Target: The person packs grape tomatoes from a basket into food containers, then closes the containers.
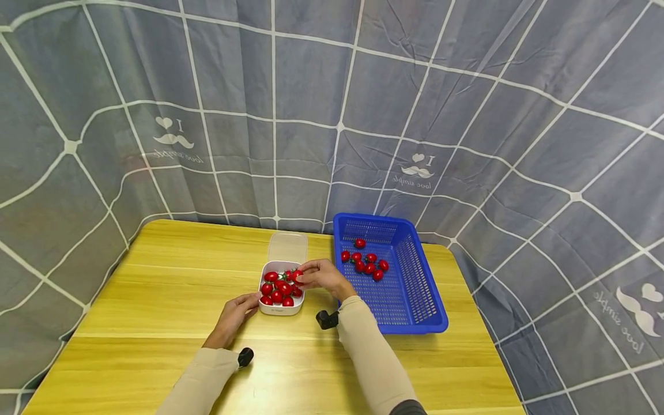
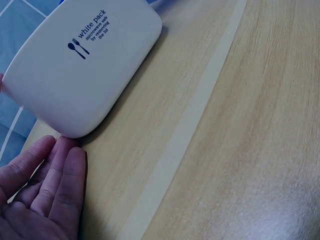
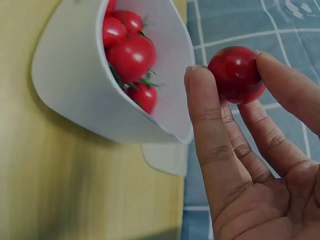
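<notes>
A white food container (image 1: 280, 310) holds several red cherry tomatoes (image 3: 131, 57), some with green stems. My right hand (image 1: 323, 278) pinches one cherry tomato (image 3: 236, 75) between thumb and finger, above the container's right rim. Fairly straight fingers of my left hand (image 2: 47, 187) touch the container's left side, and its printed front wall (image 2: 95, 70) fills the upper left of the left wrist view. Beyond the container lies a translucent white lid (image 1: 287, 246), flat on the table.
To the right stands a blue perforated basket (image 1: 422, 288), with several more cherry tomatoes (image 1: 370, 268) toward its back left. Everything rests on a wooden table (image 1: 197, 276). A grey checked curtain (image 1: 301, 144) hangs behind the table's far edge.
</notes>
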`<state>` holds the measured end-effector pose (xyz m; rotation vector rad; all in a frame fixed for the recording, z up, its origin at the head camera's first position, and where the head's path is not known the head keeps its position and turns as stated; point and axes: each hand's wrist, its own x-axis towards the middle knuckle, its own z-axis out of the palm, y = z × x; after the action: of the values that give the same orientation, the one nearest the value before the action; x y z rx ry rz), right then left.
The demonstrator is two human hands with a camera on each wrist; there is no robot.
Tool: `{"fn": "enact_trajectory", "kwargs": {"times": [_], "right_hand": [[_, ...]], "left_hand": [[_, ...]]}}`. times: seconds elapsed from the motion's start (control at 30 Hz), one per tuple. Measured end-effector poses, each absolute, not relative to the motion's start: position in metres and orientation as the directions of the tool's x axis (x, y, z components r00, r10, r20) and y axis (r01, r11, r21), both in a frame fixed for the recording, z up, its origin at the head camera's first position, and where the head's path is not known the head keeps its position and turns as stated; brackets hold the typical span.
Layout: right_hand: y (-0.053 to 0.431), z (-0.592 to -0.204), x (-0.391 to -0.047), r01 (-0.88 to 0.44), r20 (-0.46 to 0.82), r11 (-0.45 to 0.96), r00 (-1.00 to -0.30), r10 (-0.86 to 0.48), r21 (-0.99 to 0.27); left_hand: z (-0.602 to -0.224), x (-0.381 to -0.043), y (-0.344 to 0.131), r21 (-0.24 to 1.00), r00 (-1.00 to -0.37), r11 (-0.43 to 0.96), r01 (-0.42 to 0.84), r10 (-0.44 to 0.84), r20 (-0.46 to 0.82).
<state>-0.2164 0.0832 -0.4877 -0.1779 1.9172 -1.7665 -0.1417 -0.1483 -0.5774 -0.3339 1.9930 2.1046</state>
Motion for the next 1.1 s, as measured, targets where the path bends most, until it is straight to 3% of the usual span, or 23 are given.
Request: {"fn": "enact_trajectory", "kwargs": {"times": [0.3,0.67,1.1], "right_hand": [[0.065,-0.502,-0.212,0.210,-0.319,0.266,-0.814,-0.485,-0.941],[0.052,-0.503,-0.206,0.151,-0.332,0.403,-0.842,-0.426,-0.903],[0.072,-0.491,-0.207,0.154,-0.322,0.385,-0.847,-0.424,-0.910]], "left_hand": [[-0.577,-0.141,-0.148,0.950,-0.952,-0.060,-0.306,0.010,-0.306],[-0.575,-0.142,-0.146,0.950,-0.952,-0.067,-0.305,0.001,-0.306],[-0.576,-0.142,-0.148,0.946,-0.947,-0.047,-0.320,0.014,-0.320]]}}
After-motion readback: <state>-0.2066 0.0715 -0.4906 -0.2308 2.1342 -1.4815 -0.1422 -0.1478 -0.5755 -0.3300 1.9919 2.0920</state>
